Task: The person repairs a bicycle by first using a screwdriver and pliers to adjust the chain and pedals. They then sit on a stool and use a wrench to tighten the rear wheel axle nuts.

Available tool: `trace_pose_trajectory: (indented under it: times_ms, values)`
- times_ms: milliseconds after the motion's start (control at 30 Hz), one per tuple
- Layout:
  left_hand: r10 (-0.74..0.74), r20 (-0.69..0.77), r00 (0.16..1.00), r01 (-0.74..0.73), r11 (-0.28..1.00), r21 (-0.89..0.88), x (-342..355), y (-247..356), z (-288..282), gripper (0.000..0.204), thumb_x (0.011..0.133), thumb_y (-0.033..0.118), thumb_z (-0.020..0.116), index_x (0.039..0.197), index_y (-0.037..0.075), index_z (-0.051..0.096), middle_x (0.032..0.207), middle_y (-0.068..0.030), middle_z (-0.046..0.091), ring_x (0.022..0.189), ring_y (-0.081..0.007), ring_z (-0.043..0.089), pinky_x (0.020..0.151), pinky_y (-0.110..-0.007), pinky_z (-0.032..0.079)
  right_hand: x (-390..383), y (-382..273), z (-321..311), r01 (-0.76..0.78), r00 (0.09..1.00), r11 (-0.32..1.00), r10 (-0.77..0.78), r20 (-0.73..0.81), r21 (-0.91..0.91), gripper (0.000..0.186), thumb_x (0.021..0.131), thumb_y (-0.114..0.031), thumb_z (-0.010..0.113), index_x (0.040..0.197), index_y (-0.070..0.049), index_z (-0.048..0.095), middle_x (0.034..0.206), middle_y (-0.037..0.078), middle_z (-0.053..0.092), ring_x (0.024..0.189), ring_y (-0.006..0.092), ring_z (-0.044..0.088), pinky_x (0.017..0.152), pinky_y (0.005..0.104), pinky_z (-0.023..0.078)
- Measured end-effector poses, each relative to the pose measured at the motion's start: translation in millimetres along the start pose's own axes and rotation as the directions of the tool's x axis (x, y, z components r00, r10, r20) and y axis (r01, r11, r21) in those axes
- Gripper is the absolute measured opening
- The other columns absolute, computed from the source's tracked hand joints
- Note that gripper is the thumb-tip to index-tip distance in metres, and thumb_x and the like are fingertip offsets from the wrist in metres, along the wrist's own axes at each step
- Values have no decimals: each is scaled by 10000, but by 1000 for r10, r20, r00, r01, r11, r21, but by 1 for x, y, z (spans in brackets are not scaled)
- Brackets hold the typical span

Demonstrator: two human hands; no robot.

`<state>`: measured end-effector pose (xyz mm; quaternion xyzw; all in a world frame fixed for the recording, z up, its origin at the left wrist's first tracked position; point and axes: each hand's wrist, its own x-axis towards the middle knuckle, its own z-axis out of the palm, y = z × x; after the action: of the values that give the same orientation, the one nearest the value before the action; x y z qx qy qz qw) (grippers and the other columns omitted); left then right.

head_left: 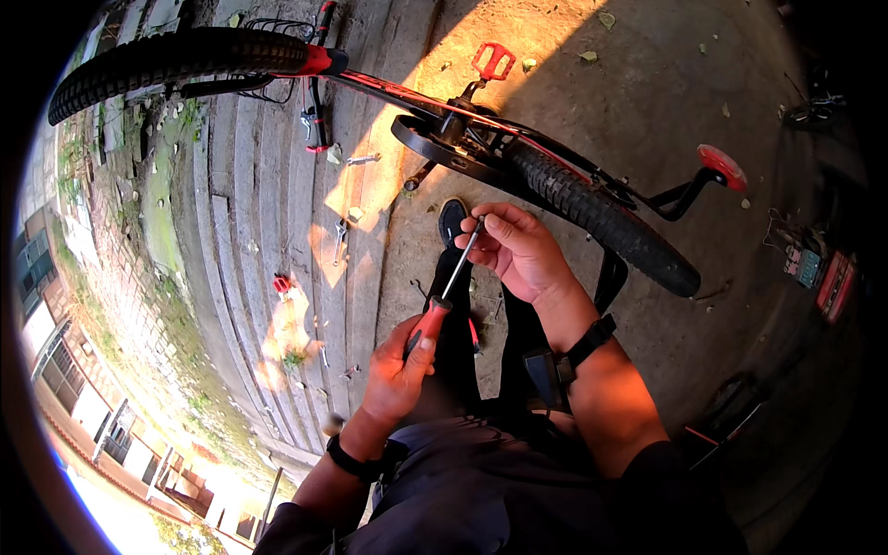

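Gripped a screwdriver (433,319) by its red-and-dark handle in the left hand (398,375), closed firmly around it at seven o'clock. Aimed the metal shaft toward one o'clock, up to the right hand (523,245). Pinched the tip there between thumb and fingers, with that hand at two o'clock; could not tell of any small part hidden in the pinch. Wore a dark wristband (592,340) on the right forearm and another dark band (356,460) on the left.

Faced a bicycle (425,141) beyond both hands, toward twelve o'clock. Saw its front wheel (185,57) at ten o'clock, its rear wheel (606,213) at two o'clock near the right hand, and a red pedal (495,61) just past twelve. Noticed a small red-rimmed wheel (724,168) on a bent black arm, farther out at two o'clock.

Set one dark shoe (451,224) near twelve o'clock, just beside the right fingertips in view. Had one wrench (340,242) lying on the ground (666,102) at ten o'clock and another wrench (363,159) at eleven. Spotted a small red object (282,284) at nine o'clock and a red case (836,287) at three, well apart from both hands.
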<state>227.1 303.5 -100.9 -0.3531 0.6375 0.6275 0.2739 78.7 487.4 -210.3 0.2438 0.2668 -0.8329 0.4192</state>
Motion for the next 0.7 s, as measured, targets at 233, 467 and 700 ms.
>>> trace_pose_trajectory:
  times_ms: [233,467,700]
  values:
    - [-148,128,981,177,950,-257,3,-2,-9,415,1014,331,561,1256,-6,581,781,-53,587,650,-114,547,611,-259,473,-2,-6,-1,-36,998,998,38,42,-50,186,1001,-131,565,1155,-49,632,1056,118,696,988,273,710,776,331,615]
    - [-250,276,928,359,794,-490,6,6,-17,429,1017,346,537,1228,-27,544,753,-82,592,624,-149,539,587,-277,448,0,-9,-3,-85,991,990,95,91,-111,205,1013,-165,549,1160,-42,622,1036,101,684,1006,277,703,783,335,615]
    - [-19,-133,991,10,998,-69,5,13,7,330,966,160,652,1217,11,498,913,-69,633,720,-82,569,634,-234,483,15,9,1,-70,996,997,68,-61,-25,228,1015,-137,529,1209,-55,617,1058,97,687,971,245,704,781,330,600]
